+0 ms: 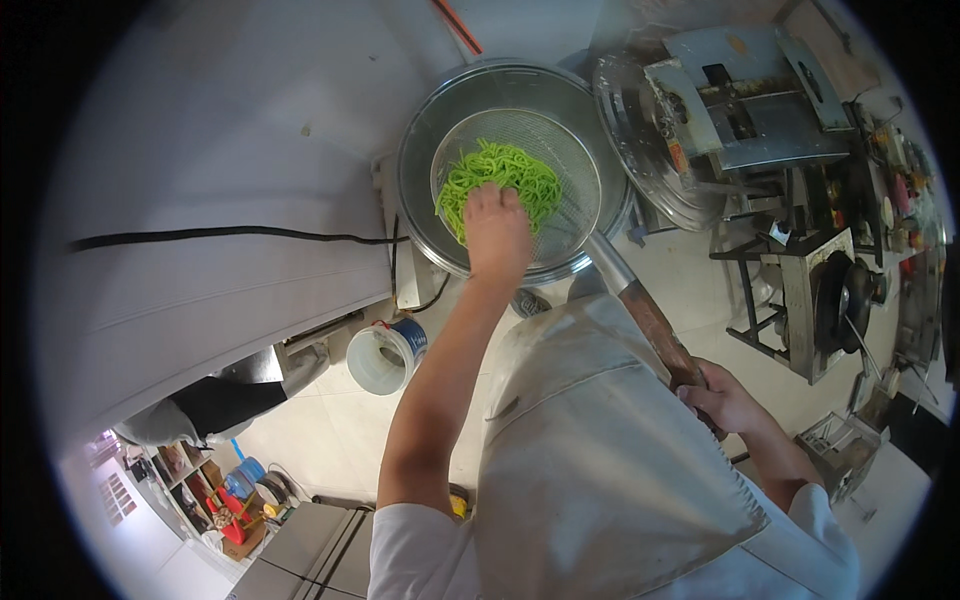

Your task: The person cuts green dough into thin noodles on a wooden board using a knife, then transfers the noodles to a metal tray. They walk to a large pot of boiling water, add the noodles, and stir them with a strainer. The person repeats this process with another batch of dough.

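Observation:
Bright green noodles (517, 169) lie heaped in a round wire-mesh strainer (574, 202). My left hand (496, 229) reaches into the near side of the heap, its fingers bent together around some strands and its fingertips hidden. Beneath the strainer is a wide round metal pot (420, 157), whose rim shows all around the mesh. From the strainer a metal socket leads into a brown wooden handle (656, 326), which slants towards me. My right hand (716, 397) is wrapped around the lower part of that handle, beside my pale apron (592, 450).
Right of the pot leans a large round metal lid (637, 150), by a metal machine (765, 97). A metal stand with a dark wok (844, 304) is farther right. A white bucket (379, 360) sits on the tiled floor at left. A black cable (247, 234) crosses the pale surface.

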A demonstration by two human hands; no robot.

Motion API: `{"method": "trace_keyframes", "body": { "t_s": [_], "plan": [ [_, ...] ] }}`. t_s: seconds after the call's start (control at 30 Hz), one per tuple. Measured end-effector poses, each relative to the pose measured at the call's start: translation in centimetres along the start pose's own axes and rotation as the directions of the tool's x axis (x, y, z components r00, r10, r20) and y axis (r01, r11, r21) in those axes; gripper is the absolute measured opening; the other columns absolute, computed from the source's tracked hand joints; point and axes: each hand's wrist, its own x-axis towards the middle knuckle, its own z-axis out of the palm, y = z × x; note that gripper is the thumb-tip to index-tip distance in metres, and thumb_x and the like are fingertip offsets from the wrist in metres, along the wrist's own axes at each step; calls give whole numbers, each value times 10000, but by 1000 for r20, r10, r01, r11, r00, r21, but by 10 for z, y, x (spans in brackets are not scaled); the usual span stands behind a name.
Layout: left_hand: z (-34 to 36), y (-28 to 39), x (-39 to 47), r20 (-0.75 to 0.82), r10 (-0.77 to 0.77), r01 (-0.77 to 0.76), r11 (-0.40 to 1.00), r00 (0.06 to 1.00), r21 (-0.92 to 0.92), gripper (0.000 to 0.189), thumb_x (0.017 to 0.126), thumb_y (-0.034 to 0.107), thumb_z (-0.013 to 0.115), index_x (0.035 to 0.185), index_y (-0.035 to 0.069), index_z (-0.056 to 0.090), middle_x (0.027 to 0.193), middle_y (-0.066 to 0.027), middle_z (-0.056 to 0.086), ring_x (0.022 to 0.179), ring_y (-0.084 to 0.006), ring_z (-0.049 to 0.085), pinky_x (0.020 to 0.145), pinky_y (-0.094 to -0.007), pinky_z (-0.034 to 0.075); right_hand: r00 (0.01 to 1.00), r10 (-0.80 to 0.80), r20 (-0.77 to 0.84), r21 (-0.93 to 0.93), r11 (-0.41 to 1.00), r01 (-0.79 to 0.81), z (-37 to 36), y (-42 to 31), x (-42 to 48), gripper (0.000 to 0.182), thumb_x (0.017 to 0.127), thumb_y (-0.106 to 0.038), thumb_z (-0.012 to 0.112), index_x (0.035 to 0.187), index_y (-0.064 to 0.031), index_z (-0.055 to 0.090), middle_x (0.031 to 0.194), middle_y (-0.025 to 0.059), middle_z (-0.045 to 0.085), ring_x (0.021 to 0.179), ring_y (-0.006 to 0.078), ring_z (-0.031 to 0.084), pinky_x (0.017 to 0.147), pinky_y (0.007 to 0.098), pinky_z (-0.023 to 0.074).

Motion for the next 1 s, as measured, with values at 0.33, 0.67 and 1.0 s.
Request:
{"method": "trace_keyframes", "body": {
  "t_s": [0.33,0.67,1.0],
  "plan": [
    [-69,-65,78,241,-111,201,900,964,-387,210,893,153,619,1033,21,702,975,-210,692,903,-411,659,835,-468,520,999,43,-21,53,998,-42,-1,-11,-7,102,971,-132,593,1014,-51,550,729,-30,540,619,51,494,566,220,416],
    [-70,-153,12,-85,-567,376,643,820,-667,213,984,169,589,1095,11,679,777,-21,626,680,-86,526,631,-259,453,998,-40,-46,-22,999,39,-6,-2,-13,114,1007,-67,529,1110,-31,495,679,12,529,489,101,526,466,254,449],
    [77,-137,-405,736,-622,729,-368,268,-576,239,999,227,578,1157,51,609,785,-74,639,550,-151,603,431,-269,495,985,-104,-135,-335,941,53,-21,-6,77,75,980,-100,512,1004,-49,461,711,39,526,464,135,541,431,303,455]
  ]
}}
